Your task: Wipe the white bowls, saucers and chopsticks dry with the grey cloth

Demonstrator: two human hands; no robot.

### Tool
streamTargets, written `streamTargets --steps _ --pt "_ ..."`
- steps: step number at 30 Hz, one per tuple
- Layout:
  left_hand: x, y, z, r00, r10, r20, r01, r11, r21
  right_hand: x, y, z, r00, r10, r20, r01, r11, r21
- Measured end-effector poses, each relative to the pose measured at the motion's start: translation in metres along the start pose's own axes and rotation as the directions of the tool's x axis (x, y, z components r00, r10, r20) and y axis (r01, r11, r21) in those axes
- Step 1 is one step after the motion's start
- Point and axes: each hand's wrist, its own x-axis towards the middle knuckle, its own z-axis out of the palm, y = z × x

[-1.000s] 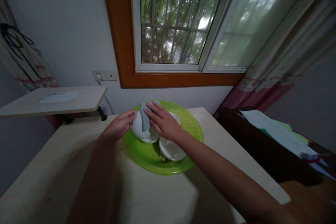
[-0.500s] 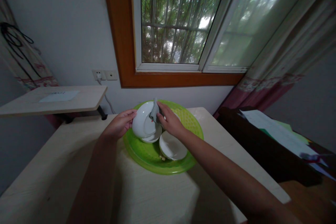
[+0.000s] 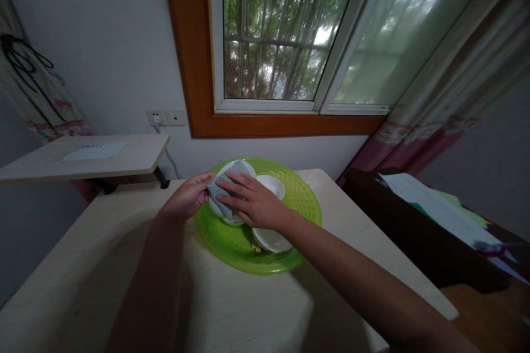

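Note:
A white plate (image 3: pixel 250 167) is tilted above the green basin, gripped at its left rim by the closed fingers of my left hand (image 3: pixel 188 194). Over its face lies a grey cloth (image 3: pixel 221 192), spread out and covering most of the plate. My right hand (image 3: pixel 256 201) presses that cloth against the plate, fingers slightly apart on top of it. Below my right wrist sits a white bowl (image 3: pixel 271 241) in the green basin (image 3: pixel 265 269). Another white bowl (image 3: pixel 274 184) shows beyond my right hand. Beneath the plate, another white dish is mostly hidden.
The basin stands on a pale wooden table (image 3: pixel 232 309) against the wall below a window (image 3: pixel 285 38). A raised shelf (image 3: pixel 136 157) with a paper label is on the left. Papers (image 3: pixel 434 209) lie on a dark surface at the right.
My right hand has moved left and down across the plate. The cloth, bunched upright before, now lies spread over the plate's face. My left hand has barely moved.

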Motion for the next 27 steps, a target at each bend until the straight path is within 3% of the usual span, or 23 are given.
streamTargets --steps 4,8,10,12,20,27 --pt "-0.002 0.003 0.004 1.0 -0.003 0.024 0.002 1.0 0.031 -0.001 0.006 0.002 0.992 0.116 -0.056 -0.117 0.993 -0.011" --pt "-0.005 0.007 0.009 1.0 -0.007 0.007 0.007 0.998 0.068 -0.004 0.019 0.01 0.913 0.352 -0.206 -0.34 0.936 0.091" --pt "-0.006 0.007 0.009 1.0 -0.008 -0.005 0.009 0.997 0.077 -0.006 0.023 0.013 0.876 0.421 -0.237 -0.396 0.906 0.147" --pt "-0.006 0.007 0.009 1.0 -0.01 -0.001 0.01 0.997 0.077 -0.008 0.024 0.014 0.87 0.431 -0.237 -0.401 0.901 0.167" --pt "-0.004 0.004 0.006 0.999 -0.005 0.036 0.004 1.0 0.007 -0.002 0.006 0.006 0.988 0.126 -0.091 -0.123 0.992 0.033" --pt "-0.004 0.006 0.003 1.0 -0.007 -0.015 0.007 1.0 0.015 -0.004 -0.006 0.005 0.989 -0.128 0.08 0.132 0.99 -0.046"
